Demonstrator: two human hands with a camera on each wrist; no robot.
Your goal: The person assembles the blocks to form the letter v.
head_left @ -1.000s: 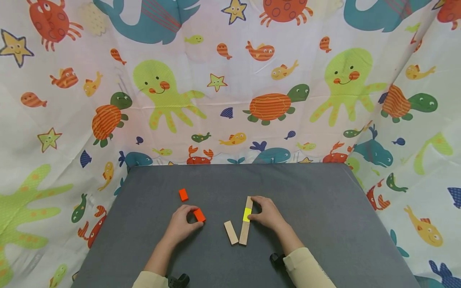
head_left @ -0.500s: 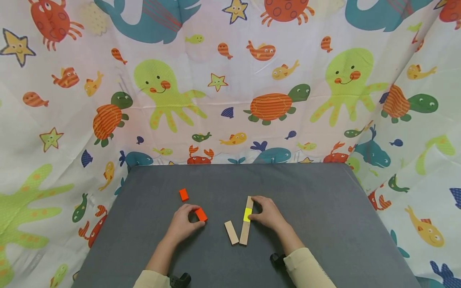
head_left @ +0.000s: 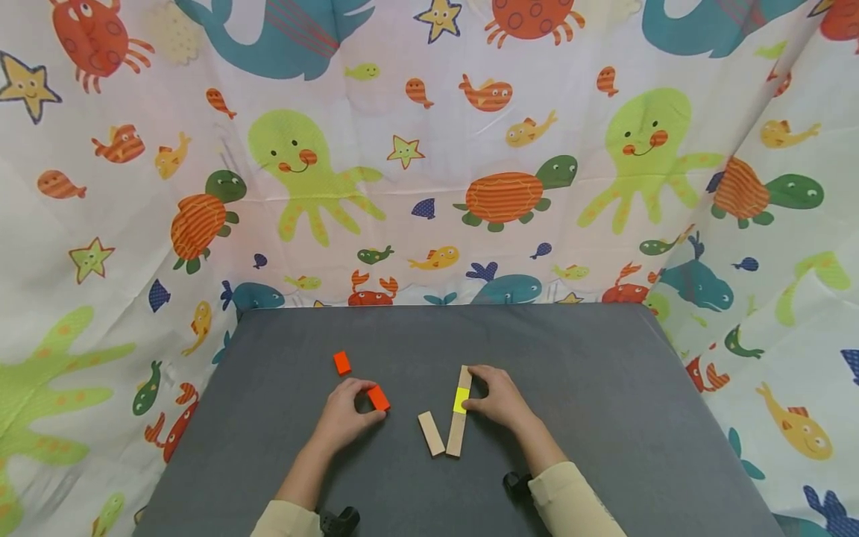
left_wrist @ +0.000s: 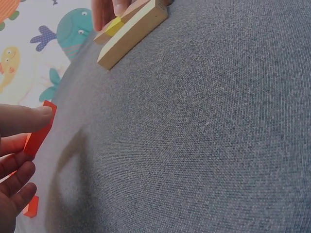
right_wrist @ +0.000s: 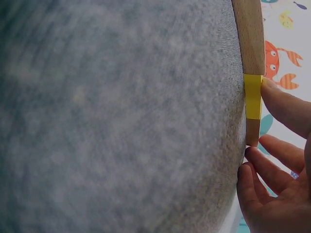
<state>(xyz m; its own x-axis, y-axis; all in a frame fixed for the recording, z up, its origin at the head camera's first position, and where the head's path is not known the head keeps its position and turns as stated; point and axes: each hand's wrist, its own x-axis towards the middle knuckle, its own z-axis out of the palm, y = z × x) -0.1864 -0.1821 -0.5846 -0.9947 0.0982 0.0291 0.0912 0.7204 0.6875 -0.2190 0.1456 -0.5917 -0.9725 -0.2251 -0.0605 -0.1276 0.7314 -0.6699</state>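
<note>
My left hand pinches an orange-red wooden block between thumb and fingers; the left wrist view shows the block tilted, its shadow on the cloth. My right hand is at a straight row of blocks: a plain wooden block nearest me, a yellow block in the middle, and a short plain block at the far end. In the right wrist view, the thumb touches the yellow block and the fingertips curl at the row's far end. A loose plain block lies slanted left of the row.
A second orange-red block lies beyond my left hand. The grey cloth-covered table ends at a printed sea-animal curtain behind and at both sides. Dark wrist-worn devices hang under both forearms.
My left hand has shifted slightly right and away from me with the orange-red block, closer to the plain blocks. The right hand and its row stay in place.
</note>
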